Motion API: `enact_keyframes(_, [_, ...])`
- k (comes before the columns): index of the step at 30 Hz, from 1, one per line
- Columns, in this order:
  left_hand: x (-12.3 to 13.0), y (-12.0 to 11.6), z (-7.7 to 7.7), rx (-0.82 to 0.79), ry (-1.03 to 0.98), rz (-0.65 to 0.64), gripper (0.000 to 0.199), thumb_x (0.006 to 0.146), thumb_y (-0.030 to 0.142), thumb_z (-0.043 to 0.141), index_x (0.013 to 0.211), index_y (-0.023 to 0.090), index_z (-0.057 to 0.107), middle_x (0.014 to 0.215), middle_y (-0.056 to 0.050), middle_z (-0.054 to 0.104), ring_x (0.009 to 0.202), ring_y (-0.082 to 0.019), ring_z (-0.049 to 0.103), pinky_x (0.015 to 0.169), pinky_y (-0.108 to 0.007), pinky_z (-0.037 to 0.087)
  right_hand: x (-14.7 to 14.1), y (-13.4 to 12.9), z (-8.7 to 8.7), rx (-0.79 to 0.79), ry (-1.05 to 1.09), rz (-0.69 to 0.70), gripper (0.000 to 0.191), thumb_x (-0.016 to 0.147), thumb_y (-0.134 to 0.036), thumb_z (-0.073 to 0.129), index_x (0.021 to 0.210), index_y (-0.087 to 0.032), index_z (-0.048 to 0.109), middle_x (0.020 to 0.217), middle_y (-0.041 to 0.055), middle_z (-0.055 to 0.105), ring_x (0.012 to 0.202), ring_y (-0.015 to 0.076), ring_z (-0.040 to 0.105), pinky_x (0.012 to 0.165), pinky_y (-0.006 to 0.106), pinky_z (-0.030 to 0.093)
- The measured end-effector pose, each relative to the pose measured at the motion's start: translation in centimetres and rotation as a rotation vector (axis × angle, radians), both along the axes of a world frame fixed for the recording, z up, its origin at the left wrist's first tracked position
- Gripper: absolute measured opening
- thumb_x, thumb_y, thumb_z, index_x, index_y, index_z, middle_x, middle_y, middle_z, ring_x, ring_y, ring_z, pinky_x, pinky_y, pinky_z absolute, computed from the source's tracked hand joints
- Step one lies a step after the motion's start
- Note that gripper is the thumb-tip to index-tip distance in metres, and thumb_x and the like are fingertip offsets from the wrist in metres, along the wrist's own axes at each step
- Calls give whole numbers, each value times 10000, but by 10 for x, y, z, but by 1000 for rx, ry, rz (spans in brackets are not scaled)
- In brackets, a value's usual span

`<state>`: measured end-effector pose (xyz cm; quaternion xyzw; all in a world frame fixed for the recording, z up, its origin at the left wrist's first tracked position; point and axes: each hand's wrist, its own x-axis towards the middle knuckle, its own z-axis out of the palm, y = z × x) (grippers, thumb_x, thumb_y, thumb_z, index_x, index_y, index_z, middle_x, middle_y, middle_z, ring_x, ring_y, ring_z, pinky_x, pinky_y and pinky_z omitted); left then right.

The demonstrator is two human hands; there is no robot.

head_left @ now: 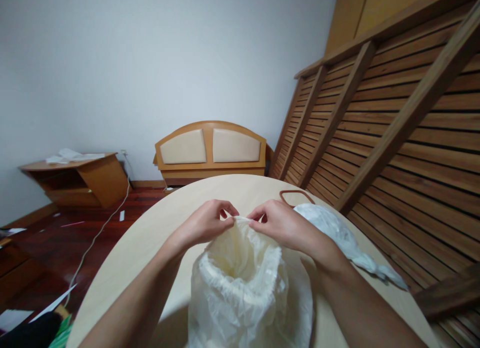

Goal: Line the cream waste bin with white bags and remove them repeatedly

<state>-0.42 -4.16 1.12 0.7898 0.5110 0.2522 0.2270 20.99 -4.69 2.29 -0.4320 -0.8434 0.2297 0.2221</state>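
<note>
Cream-white, thin film made up the plastic bag [240,308] in front of you, standing open on the pale surface [168,203] with its mouth facing up. Your left hand [213,220] and your right hand [279,225] each pinched the far edge of that mouth between thumb and fingers, the two grips near each other with a short stretch of film between them. The film looked very light, soft and crinkly, with no stiffness of its own; it probably slid a little under dry fingertips and would have stretched or torn under a sharp pull. The gathered rim looked like the best place to take hold, since the doubled, bunched film there gave your fingertips more to grip than the single-layer sides. Whether anything firm stood inside and kept the body upright, you could not tell from the outside.

As for where it lay, the body of the bag sat below your hands and nearer to you, between your two forearms, with the open mouth just on your side of the pinched edge. Beyond your right forearm, to the right of your right hand, lay a bunched plastic bag [330,228] with a twisted tail, and a brown loop [294,191] rested just beside its far end.
</note>
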Motion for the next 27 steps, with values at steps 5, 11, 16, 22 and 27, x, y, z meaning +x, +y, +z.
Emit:
enact_keyframes(5, [2, 4, -7, -22, -39, -39, 245, 809, 293, 578, 914, 161, 755, 833, -55, 756, 714, -179, 648, 616, -260, 448, -3, -5, 6, 13, -20, -5, 260, 866, -238, 592, 971, -203, 827, 907, 76, 807, 767, 201, 722, 652, 251, 467])
enact_keyframes(11, [4, 4, -7, -60, -140, -48, 254, 811, 312, 621, 967, 140, 724, 873, -61, 746, 672, -155, 638, 586, -244, 454, -10, -7, -2, 57, -34, -60, 367, 804, -278, 678, 1157, -204, 747, 1098, 86, 772, 977, 242, 700, 806, 296, 477])
enact_keyframes(16, [11, -3, 0, -86, -219, -80, 246, 828, 315, 641, 982, 133, 705, 900, -75, 743, 706, -154, 641, 615, -244, 471, -16, -11, -3, 107, -173, -183, 357, 811, -243, 683, 1164, -194, 705, 1103, 110, 750, 1039, 270, 676, 828, 313, 447])
enact_keyframes(22, [15, -9, 4, -69, -260, -103, 212, 818, 298, 658, 944, 134, 704, 900, -62, 743, 691, -138, 620, 618, -238, 454, -23, -16, 3, 183, -284, -248, 211, 923, -361, 597, 890, -193, 719, 877, 105, 751, 834, 252, 689, 642, 299, 376])
enact_keyframes(27, [13, -7, 4, -33, -251, -70, 160, 793, 193, 611, 912, 138, 703, 869, -46, 737, 683, -134, 613, 607, -230, 437, -7, -15, 4, 173, -185, -161, 266, 837, -357, 712, 1060, -214, 700, 1015, 71, 749, 921, 236, 674, 718, 290, 408])
